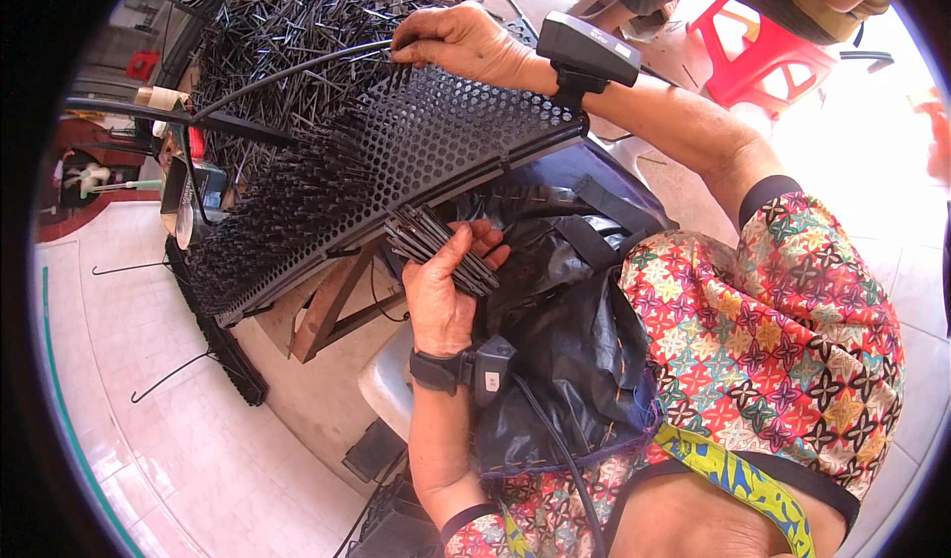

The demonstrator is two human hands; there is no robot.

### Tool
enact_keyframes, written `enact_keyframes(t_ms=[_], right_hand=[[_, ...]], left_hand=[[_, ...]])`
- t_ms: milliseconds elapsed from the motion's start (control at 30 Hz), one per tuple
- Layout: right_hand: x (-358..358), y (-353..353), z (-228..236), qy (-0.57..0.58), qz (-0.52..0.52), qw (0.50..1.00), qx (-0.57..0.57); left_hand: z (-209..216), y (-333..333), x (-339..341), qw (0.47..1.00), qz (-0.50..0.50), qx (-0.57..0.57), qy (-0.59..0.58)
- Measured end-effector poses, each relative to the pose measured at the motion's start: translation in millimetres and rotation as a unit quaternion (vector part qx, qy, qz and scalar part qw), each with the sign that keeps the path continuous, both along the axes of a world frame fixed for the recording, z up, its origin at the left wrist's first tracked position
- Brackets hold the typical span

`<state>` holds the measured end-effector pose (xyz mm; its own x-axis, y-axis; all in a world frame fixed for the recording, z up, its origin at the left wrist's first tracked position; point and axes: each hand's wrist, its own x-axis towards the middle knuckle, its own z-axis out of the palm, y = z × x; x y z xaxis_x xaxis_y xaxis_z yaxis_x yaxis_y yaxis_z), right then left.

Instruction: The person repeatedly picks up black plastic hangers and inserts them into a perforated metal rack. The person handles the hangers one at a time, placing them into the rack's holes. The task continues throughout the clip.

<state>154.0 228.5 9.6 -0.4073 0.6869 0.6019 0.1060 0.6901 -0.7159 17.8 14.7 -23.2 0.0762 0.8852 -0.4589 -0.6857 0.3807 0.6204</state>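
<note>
My left hand (443, 295) is closed around a bundle of thin black rods (436, 246), just under the near edge of a black perforated plate (446, 137). My right hand (461, 41) reaches over the plate's far edge and pinches a single black rod (297, 67) at the holes. Many rods stand in the plate's left part (277, 211). Each wrist carries a black strapped device. A dark plastic sheet (565, 360) covers my lap.
A big heap of loose black rods (287, 13) lies beyond the plate. The plate rests on a wooden stand (332, 305). Bent wire hooks (168, 375) lie on the white tiled floor. A red plastic stool (758, 57) and another seated person are at the upper right.
</note>
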Motion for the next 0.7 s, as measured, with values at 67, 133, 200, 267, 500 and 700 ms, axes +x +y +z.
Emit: enact_keyframes(t_ms=[67,133,200,267,500,700], right_hand=[[-4,-1,3,-0.074,-0.029,0.996,0.048],[-11,0,8,-0.126,-0.062,0.984,0.108],[-22,2,15,-0.154,-0.06,0.978,0.124],[-30,5,21,-0.191,-0.042,0.972,0.128],[-40,7,25,-0.265,-0.085,0.954,0.111],[-32,2,24,-0.194,-0.102,0.963,0.154]], left_hand=[[0,-1,0,1.0,-0.002,0.007,-0.001],[-2,-2,0,1.0,-0.002,0.001,0.005],[-3,-1,0,1.0,-0.002,-0.001,0.006],[-4,-1,-1,1.0,0.001,-0.009,0.011],[-3,-1,-1,1.0,-0.003,-0.004,0.0],[3,0,1,1.0,-0.018,0.001,-0.014]])
